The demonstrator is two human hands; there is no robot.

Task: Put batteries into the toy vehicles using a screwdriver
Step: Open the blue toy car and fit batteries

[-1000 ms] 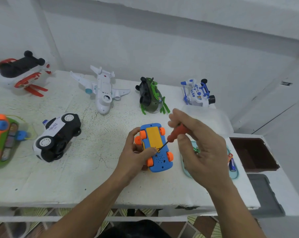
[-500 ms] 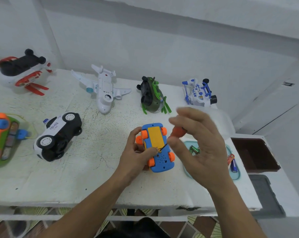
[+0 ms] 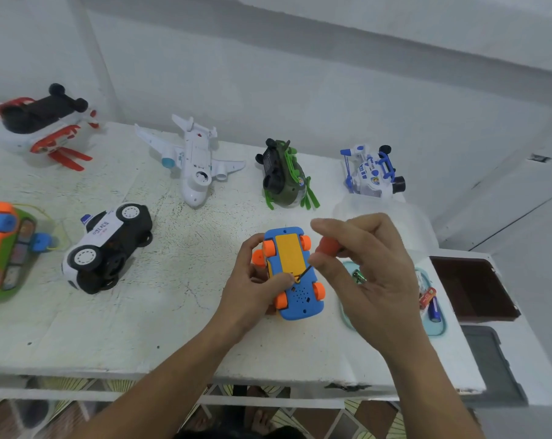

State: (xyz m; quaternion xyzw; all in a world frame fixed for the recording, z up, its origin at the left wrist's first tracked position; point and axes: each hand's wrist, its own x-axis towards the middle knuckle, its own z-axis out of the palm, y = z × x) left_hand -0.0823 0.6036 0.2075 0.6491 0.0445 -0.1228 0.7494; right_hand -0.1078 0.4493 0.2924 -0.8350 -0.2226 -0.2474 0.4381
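Hunch: little blue plastic toy car (image 3: 300, 301) with orange wheels, belly-up on the white surface (image 3: 173, 296), is light and skiddy, so left hand (image 3: 252, 280) grips its sides while fingers (image 3: 334, 224) of the right hand (image 3: 372, 280) pinch the orange-handled screwdriver (image 3: 328, 247) at its yellow battery cover (image 3: 287, 255).

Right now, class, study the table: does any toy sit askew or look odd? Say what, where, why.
The police car at the left lies tipped on its side, with its wheels off the table. The red-and-white toy at the far left corner lies belly up, wheels in the air.
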